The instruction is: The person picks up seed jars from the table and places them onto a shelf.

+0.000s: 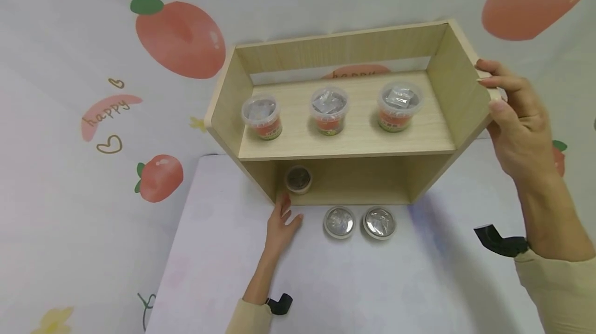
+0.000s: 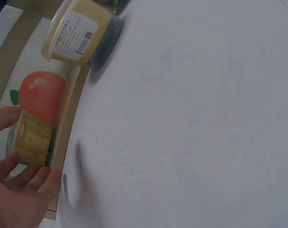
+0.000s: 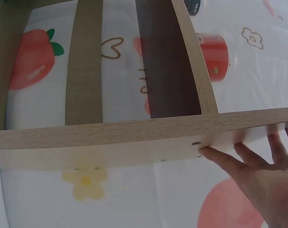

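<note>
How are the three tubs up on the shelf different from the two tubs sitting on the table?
The three shelf tubs stand on the upper board and show red labels on their sides; the two table tubs stand on the white cloth in front of the wooden shelf, and only their tops show. The shelf tubs are spread apart; the table tubs stand close together. Both have clear lids over silvery packets.

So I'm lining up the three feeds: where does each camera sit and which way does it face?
Head: looks forward and down at the shelf and table; shows both forearms, left hand and right hand.
Left wrist: low over the table, toward the shelf edge and a jar; shows fingers.
Right wrist: beside the shelf's side panel; shows fingers.
All share the shelf.
</note>
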